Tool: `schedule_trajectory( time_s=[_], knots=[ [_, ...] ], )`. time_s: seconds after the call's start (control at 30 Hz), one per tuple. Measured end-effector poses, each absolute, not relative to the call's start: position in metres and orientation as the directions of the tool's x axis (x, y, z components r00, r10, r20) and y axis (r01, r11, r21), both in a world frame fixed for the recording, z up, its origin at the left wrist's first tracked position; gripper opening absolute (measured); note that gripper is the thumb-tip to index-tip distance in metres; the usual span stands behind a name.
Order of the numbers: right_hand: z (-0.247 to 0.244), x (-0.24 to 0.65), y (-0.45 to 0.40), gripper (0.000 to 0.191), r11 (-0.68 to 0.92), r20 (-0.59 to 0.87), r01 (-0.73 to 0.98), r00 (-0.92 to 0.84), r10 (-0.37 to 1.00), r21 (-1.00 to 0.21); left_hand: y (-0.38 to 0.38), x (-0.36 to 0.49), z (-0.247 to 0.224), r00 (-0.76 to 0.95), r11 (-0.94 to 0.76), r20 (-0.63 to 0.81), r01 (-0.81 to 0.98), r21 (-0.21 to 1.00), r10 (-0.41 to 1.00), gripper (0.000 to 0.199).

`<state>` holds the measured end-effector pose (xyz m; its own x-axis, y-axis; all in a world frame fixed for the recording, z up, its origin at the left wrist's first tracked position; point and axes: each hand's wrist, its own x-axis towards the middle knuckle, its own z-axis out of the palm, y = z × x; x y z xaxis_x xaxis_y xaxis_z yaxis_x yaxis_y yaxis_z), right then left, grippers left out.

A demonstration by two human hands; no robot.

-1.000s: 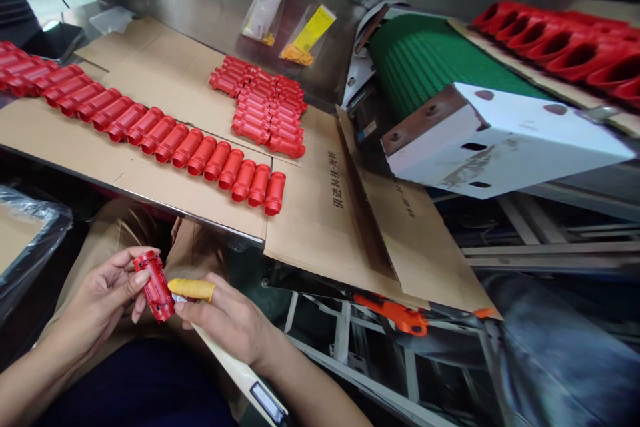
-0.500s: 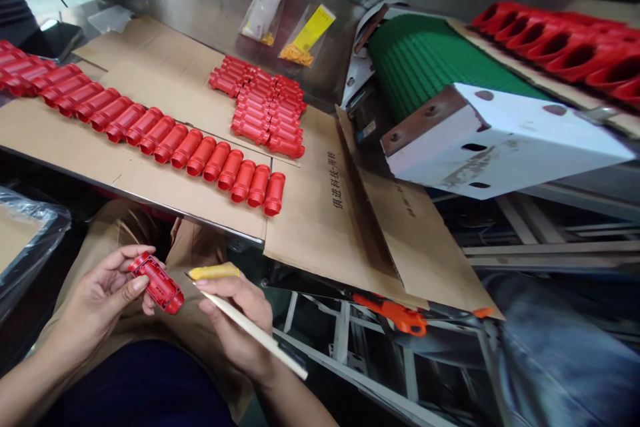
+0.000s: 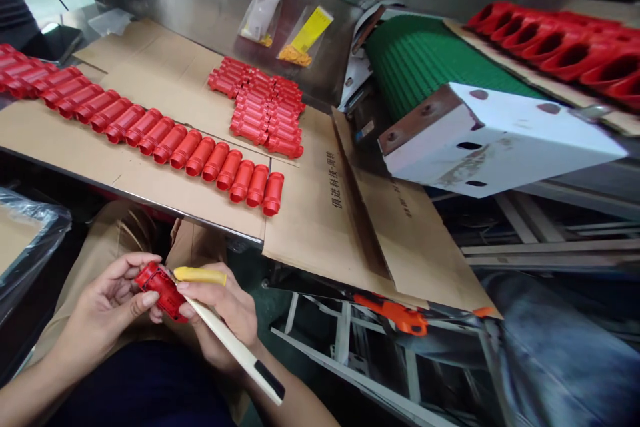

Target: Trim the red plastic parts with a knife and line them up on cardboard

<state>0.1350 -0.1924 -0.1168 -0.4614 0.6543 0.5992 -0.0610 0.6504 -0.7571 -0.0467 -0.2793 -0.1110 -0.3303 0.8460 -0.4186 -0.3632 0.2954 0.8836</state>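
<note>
My left hand (image 3: 107, 307) is closed around one end of a red ribbed plastic tube (image 3: 165, 292), which has slots along its side and is tilted over my lap. My right hand (image 3: 227, 320) grips a slim pale-handled tool (image 3: 233, 348) like a pen, its black butt end pointing down to the right. The tool's tip is at the tube's side, mostly hidden; I cannot tell whether it touches. A yellow finger cot (image 3: 203, 275) covers my right index finger. My right thumb is against the lower end of the tube.
A long row of red tubes (image 3: 185, 149) lies on the cardboard-covered table (image 3: 305, 227), with a stacked group (image 3: 250, 107) behind. To the right stands a green conveyor (image 3: 425, 60) with a white metal end; more red tubes (image 3: 550, 47) are beyond. Orange-handled scissors (image 3: 395, 313) hang below the table edge.
My right hand has moved left, bringing the tool from just beside the red tube to its side. The tube has shifted slightly right and down in my left hand.
</note>
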Motion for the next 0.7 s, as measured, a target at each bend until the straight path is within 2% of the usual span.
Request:
schedule_trajectory(
  time_s=[0.5,0.7],
  knots=[
    [-0.121,0.120,-0.200,0.023,0.660,0.622,-0.076,-0.428,0.656,-0.748,-0.279,-0.045,-0.113,-0.323,0.296,-0.447,-0.421,0.857,0.834,0.046],
    [-0.123,0.117,-0.205,0.023,0.636,0.613,-0.096,-0.406,0.677,-0.766,-0.284,-0.049,-0.126,-0.322,0.246,-0.369,-0.362,0.899,0.872,0.044]
  ],
)
